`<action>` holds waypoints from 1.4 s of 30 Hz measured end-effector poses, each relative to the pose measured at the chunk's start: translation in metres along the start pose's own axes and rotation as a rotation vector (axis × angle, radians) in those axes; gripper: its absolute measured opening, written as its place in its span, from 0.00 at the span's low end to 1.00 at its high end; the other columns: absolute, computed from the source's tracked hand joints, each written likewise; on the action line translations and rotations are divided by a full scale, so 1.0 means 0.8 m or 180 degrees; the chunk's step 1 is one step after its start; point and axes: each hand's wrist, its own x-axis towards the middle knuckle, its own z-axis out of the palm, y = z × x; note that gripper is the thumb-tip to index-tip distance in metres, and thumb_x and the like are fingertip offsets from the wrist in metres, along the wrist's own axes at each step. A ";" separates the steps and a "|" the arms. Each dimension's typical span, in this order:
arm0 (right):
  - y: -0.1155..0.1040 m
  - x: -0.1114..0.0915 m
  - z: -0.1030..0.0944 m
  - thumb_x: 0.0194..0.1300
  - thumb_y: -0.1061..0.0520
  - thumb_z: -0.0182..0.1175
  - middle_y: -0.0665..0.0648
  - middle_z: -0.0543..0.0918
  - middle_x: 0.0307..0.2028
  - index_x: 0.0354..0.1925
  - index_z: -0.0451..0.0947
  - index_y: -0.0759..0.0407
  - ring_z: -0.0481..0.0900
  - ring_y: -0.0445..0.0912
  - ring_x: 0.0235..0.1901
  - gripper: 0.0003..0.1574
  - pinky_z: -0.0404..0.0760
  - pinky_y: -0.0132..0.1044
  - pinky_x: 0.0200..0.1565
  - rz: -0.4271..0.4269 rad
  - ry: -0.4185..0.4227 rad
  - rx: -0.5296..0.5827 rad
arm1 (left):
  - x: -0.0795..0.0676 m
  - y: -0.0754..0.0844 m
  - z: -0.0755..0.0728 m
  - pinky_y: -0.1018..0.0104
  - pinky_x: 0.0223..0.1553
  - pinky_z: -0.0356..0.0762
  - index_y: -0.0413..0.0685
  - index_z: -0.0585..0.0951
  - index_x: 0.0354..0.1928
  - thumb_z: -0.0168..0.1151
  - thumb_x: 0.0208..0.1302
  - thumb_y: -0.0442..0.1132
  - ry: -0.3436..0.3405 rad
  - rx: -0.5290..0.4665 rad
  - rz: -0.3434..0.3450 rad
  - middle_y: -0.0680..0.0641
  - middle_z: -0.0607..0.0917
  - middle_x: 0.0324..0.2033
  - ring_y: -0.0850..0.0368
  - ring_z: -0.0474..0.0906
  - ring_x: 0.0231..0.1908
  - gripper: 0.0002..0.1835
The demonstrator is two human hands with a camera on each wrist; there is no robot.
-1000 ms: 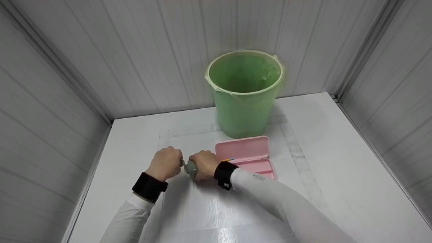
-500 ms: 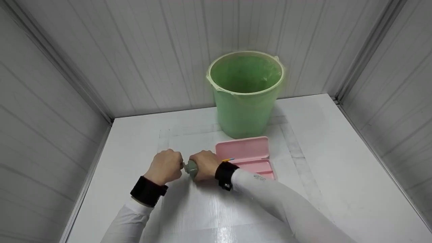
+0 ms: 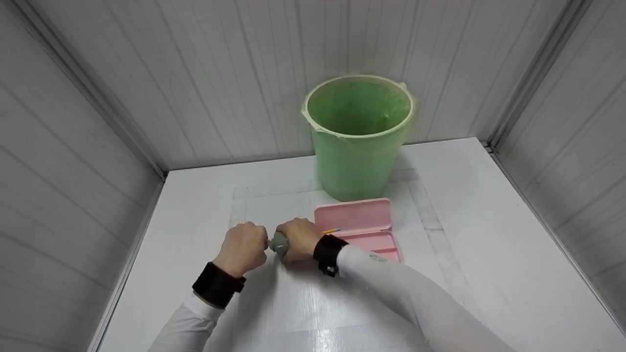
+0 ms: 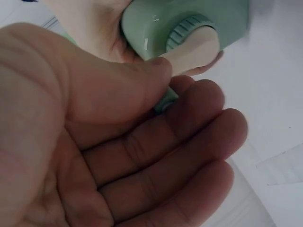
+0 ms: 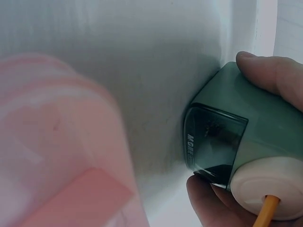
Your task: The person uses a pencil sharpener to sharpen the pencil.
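Note:
A green hand-crank pencil sharpener [image 3: 280, 243] sits on the white table in front of me. My right hand [image 3: 299, 240] grips its body from the side, thumb and fingers around it in the right wrist view. An orange pencil [image 5: 266, 213] sticks into the round cream-coloured front; its blue-tipped end shows past the right wrist in the head view. My left hand [image 3: 243, 249] pinches the crank's green knob [image 4: 165, 101] between thumb and forefinger. The cream crank arm [image 4: 194, 49] runs from there to the sharpener's ribbed green collar. A dark clear shavings drawer [image 5: 215, 142] is in place.
An open pink pencil case [image 3: 353, 215] lies just right of the sharpener, partly behind the right forearm. Behind it stands a tall green bucket [image 3: 359, 166] with a bag liner. Pale panel walls enclose the table [image 3: 489, 220] at the back and sides.
My left hand has shifted slightly toward me with the crank, whose angle has changed. The right hand, sharpener and pencil stay about where they were.

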 end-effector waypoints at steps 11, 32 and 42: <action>0.004 -0.001 -0.003 0.45 0.53 0.85 0.41 0.81 0.28 0.38 0.86 0.47 0.76 0.40 0.30 0.21 0.71 0.33 0.31 0.0041 0.0053 -0.0068 | -0.016 0.010 0.024 0.53 0.19 0.79 0.52 0.73 0.12 0.76 0.47 0.25 -0.0128 0.0101 0.0006 0.54 0.69 0.15 0.56 0.66 0.19 0.22; 0.001 0.000 0.000 0.46 0.51 0.87 0.45 0.89 0.35 0.45 0.88 0.47 0.82 0.42 0.37 0.26 0.77 0.37 0.40 0.0005 0.0019 -0.0163 | -0.021 0.002 0.069 0.47 0.25 0.85 0.40 0.83 0.21 0.79 0.56 0.26 0.0020 -0.0093 -0.0107 0.39 0.84 0.20 0.44 0.82 0.22 0.12; 0.001 -0.001 0.000 0.47 0.50 0.88 0.47 0.92 0.38 0.48 0.89 0.48 0.86 0.45 0.40 0.29 0.79 0.39 0.42 -0.0072 -0.0001 -0.0248 | -0.018 -0.009 0.079 0.48 0.26 0.83 0.41 0.82 0.21 0.77 0.54 0.23 -0.0076 -0.0245 -0.0163 0.41 0.83 0.19 0.46 0.79 0.23 0.13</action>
